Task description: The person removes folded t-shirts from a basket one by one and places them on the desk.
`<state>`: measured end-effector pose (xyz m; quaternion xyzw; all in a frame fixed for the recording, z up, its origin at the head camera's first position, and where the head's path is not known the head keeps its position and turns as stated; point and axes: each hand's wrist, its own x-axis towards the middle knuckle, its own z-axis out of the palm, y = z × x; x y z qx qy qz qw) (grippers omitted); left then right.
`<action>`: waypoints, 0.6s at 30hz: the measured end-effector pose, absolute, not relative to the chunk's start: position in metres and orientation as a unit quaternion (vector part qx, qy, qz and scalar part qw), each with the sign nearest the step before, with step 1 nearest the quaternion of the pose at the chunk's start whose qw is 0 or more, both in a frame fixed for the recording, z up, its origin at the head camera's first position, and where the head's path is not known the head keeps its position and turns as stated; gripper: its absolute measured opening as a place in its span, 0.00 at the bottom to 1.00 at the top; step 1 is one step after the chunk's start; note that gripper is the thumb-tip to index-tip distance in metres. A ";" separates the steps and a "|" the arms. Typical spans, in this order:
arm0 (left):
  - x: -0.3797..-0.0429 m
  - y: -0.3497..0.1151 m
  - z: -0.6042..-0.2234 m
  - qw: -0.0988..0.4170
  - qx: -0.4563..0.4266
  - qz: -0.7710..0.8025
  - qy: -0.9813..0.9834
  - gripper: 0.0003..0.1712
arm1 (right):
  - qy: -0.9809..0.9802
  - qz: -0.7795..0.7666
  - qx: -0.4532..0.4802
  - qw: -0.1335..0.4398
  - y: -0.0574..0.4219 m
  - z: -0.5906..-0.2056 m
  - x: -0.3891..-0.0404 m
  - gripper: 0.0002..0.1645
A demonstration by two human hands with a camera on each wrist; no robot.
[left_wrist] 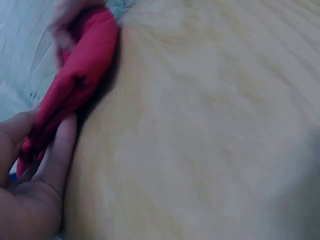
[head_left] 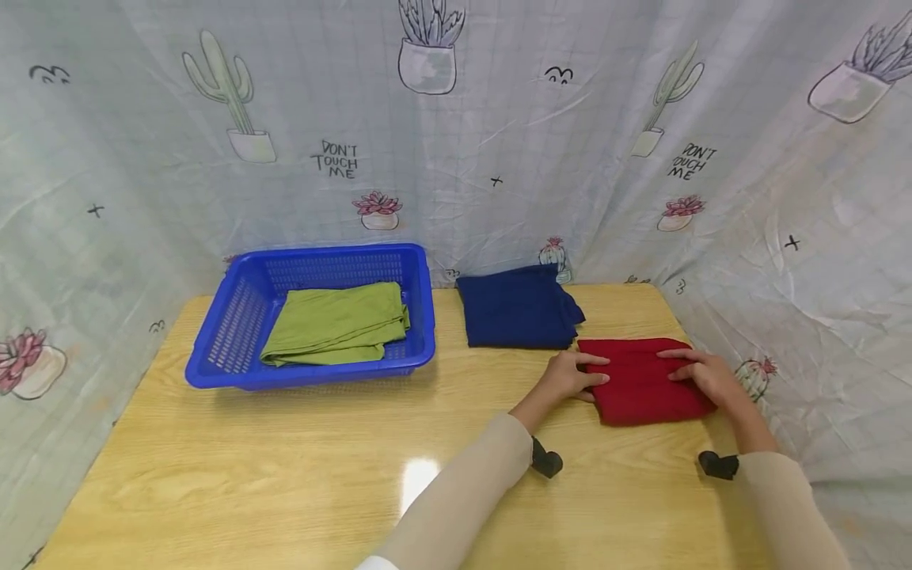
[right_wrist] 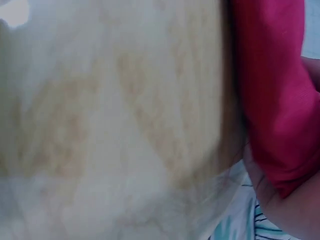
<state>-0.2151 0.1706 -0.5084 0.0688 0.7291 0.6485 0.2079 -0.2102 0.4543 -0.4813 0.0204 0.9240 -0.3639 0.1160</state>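
Red cloth: folded into a flat, several-layered pad near the far right corner of the worktop, close alongside the right edge, with both hands on it.
Left hand: partly closed, pinching the red cloth's left side, fingers on top and thumb beneath (the left wrist view shows the folded layers caught between them).
Right hand: also partly closed, gripping the red cloth's right side, fingers spread over its upper face; the right wrist view shows part of the hand under a corner.
Red cloth's height: a dark shadow runs along its near side, but I cannot tell whether it is lifted.
Navy cloth: folded, at the worktop's far edge, right of the middle, its far side reaching the curtain; just beside the red cloth, though whether they touch is unclear.
Blue basket: near the worktop's far left corner, along the far edge, well apart from the hands.
Green cloth: folded, lying inside the blue basket.
Sleeves: beige, each with a black piece at the wrist.
Curtain: pale, printed with potted plants and "DON'T TOUCH ME".
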 end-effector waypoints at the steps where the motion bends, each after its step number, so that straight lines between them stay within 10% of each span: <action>1: -0.213 0.169 -0.510 0.209 0.072 0.650 0.727 0.18 | 0.927 -0.356 0.017 0.120 0.453 -0.481 -0.210 0.32; 12: -0.193 0.119 -0.504 0.259 0.134 0.675 0.678 0.23 | 0.983 -0.160 -0.068 0.053 0.440 -0.466 -0.197 0.25; 18: -0.188 0.064 -0.494 0.192 0.245 0.514 0.799 0.25 | 0.994 -0.068 -0.078 -0.040 0.414 -0.458 -0.189 0.25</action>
